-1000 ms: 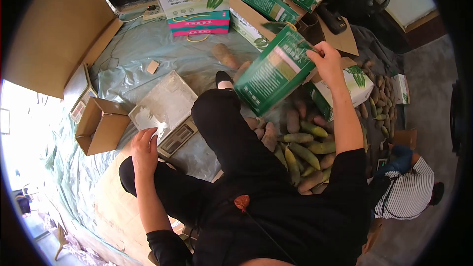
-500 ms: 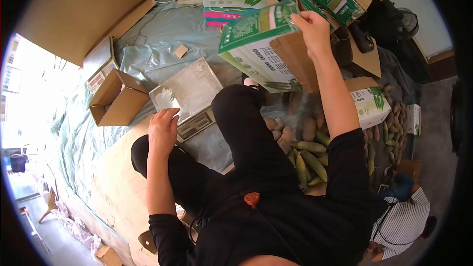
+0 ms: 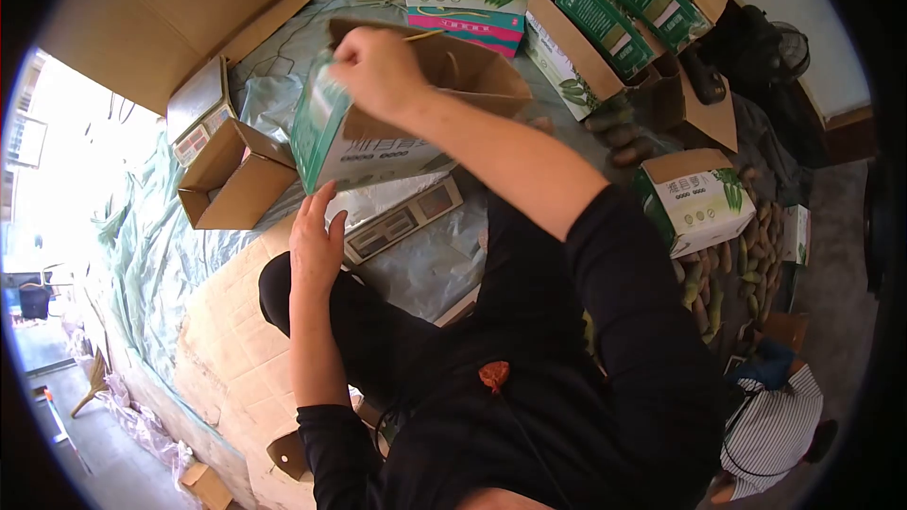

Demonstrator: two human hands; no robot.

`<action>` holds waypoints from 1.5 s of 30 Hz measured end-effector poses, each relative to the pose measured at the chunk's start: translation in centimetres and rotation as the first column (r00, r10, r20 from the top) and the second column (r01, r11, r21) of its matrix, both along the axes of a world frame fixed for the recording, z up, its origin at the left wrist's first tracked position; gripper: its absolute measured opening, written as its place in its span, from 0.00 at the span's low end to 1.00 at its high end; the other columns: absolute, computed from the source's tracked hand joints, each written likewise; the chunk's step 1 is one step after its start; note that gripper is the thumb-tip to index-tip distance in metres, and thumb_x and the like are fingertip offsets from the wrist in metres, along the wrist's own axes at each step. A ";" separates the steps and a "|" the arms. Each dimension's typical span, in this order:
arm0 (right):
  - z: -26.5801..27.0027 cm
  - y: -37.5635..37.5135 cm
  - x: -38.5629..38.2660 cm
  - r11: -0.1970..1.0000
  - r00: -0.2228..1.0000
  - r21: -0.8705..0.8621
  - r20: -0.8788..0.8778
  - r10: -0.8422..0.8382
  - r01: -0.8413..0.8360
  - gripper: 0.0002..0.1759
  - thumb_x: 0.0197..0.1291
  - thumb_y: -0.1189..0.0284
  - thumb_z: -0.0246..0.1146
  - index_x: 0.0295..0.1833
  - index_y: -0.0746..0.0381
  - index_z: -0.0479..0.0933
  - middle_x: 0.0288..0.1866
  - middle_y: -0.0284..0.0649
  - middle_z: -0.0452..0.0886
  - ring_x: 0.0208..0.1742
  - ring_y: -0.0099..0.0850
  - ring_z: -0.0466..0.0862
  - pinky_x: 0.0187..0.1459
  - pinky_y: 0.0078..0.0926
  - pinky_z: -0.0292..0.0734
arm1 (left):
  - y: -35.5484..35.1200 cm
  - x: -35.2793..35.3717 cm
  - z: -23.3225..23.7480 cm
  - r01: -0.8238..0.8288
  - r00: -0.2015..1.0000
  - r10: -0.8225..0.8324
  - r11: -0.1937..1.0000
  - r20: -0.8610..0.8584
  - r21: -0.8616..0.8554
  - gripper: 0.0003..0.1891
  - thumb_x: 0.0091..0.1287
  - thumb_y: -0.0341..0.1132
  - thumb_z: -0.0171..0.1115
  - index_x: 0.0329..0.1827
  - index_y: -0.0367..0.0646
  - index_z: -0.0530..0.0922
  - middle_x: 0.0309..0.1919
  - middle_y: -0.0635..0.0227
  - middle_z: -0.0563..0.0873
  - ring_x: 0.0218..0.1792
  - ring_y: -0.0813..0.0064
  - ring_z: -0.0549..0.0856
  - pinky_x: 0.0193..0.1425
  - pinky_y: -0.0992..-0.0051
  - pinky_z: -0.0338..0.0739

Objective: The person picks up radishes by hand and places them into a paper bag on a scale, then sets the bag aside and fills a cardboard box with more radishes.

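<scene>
A white and green printed cardboard box point(image 3: 373, 159), open at the top, is held over a flat weighing scale point(image 3: 404, 219). My right hand point(image 3: 378, 71), slightly blurred, is closed on the upper edge at the box's left end. Fingers stretched out, my left hand point(image 3: 316, 238) has its fingertips right at the box's lower left corner and grips nothing. Most of the scale's plate is hidden by the box; its front panel shows.
Printed boxes point(image 3: 609, 24) are stacked at the back right, and another box point(image 3: 704, 198) stands on the right beside piled radishes point(image 3: 751, 260). A small open carton point(image 3: 227, 179) sits left of the scale. At lower right, a person in a striped shirt point(image 3: 775, 425) bends down.
My right hand has carried the box leftward from the stacked boxes to above the scale. My left hand stays near its place, now at the box's corner.
</scene>
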State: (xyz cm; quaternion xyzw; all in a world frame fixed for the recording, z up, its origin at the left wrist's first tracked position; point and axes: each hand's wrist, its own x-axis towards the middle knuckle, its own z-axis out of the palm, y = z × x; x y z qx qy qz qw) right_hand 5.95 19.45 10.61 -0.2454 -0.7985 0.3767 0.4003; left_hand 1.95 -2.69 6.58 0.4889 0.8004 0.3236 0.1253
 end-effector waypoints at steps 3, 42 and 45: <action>-1.0 -4.8 -2.8 0.994 0.998 -0.088 -0.011 0.066 -0.067 0.05 0.41 0.71 0.64 0.24 0.62 0.78 0.24 0.45 0.80 0.28 0.42 0.81 0.32 0.35 0.76 | -0.4 -0.5 -0.7 -0.015 1.000 0.014 0.999 -0.027 -0.052 0.21 0.59 0.27 0.57 0.57 0.39 0.70 0.50 0.54 0.77 0.53 0.54 0.75 0.56 0.64 0.70; -26.3 -3.9 34.7 0.784 0.791 -0.593 0.562 0.242 0.181 0.08 0.51 0.68 0.63 0.30 0.61 0.81 0.23 0.38 0.81 0.27 0.24 0.78 0.33 0.25 0.73 | 9.0 -5.6 -0.9 0.104 0.962 -0.119 0.992 -0.245 -0.071 0.23 0.57 0.38 0.63 0.55 0.39 0.73 0.49 0.51 0.79 0.53 0.54 0.76 0.56 0.64 0.70; -30.0 -5.5 36.4 0.791 0.797 -0.582 0.562 0.223 0.188 0.08 0.47 0.67 0.63 0.30 0.60 0.81 0.26 0.41 0.82 0.29 0.29 0.81 0.36 0.28 0.75 | 11.1 -7.8 -4.5 0.076 0.969 -0.099 0.991 -0.226 -0.110 0.26 0.58 0.43 0.62 0.57 0.38 0.72 0.51 0.48 0.78 0.54 0.53 0.76 0.58 0.63 0.69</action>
